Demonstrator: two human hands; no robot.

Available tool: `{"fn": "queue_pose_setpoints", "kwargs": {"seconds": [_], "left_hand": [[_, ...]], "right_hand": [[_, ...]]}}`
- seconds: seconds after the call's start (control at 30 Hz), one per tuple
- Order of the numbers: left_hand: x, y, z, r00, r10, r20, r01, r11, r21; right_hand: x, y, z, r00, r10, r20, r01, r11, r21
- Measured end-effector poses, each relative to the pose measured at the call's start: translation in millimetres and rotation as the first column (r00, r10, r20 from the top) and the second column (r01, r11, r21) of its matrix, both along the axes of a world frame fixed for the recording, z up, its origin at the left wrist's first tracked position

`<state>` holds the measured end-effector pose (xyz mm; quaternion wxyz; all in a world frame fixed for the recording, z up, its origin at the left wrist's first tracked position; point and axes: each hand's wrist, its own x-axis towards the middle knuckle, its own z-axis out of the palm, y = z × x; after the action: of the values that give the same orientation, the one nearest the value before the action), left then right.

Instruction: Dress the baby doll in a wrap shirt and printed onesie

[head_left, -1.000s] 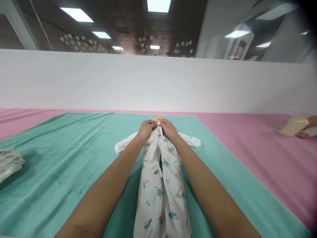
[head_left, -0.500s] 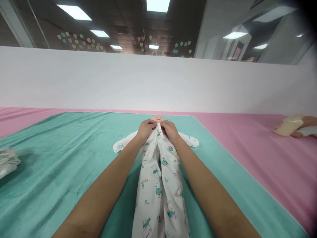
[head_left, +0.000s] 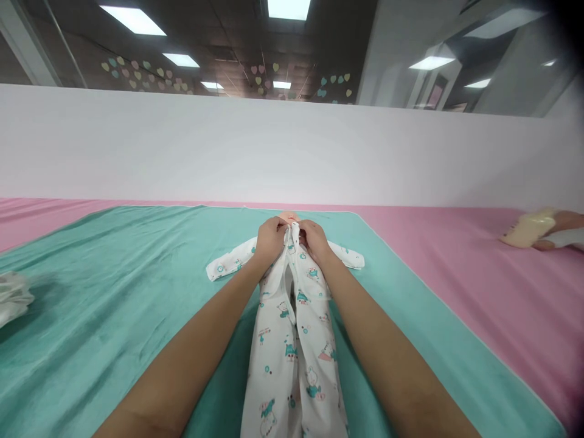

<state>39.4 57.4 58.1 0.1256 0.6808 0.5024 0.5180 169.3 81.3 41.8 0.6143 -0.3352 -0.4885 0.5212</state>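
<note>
A white baby romper (head_left: pixel 278 340) with teal and pink prints lies stretched out in the middle, its sleeves spread to both sides. Below the chest its front gapes along the centre. At the collar my left hand (head_left: pixel 271 238) pinches the left front edge. My right hand (head_left: pixel 314 238) pinches the right front edge close beside it, with a bit of white collar cloth showing between the fingers. Just beyond the hands, part of a doll's head (head_left: pixel 289 216) shows; most of it is hidden.
The romper lies on a teal sheet (head_left: pixel 155 261) over a pink cover (head_left: pixel 460 243). At the left edge is a crumpled white bundle (head_left: pixel 14 298). At far right another person's foot or hand touches a pale yellow object (head_left: pixel 528 229). A white wall (head_left: pixel 292 152) stands behind.
The collar edges between my fingers have shifted slightly, and my left hand has turned a little. Both hands keep their grip. The whole view has moved slightly.
</note>
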Motion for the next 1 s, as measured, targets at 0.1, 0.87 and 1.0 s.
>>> {"fn": "queue_pose_setpoints", "kwargs": {"seconds": [0.1, 0.87, 1.0], "left_hand": [[0.7, 1.9, -0.9, 0.999, -0.038, -0.034, 0.037, 0.999, -0.013], [-4.2, 3.7, 2.8, 0.843, -0.107, 0.527, 0.281, 0.923, -0.262], [-4.9, 4.0, 2.1, 0.844, -0.113, 0.524, 0.288, 0.92, -0.266]], "right_hand": [[1.5, -1.0, -0.2, 0.999, 0.014, -0.038, -0.014, 1.0, 0.021], [-0.6, -7.0, 2.8, 0.861, -0.193, 0.471, 0.108, 0.974, 0.201], [-1.4, -9.4, 2.4, 0.825, -0.261, 0.501, 0.114, 0.945, 0.305]]}}
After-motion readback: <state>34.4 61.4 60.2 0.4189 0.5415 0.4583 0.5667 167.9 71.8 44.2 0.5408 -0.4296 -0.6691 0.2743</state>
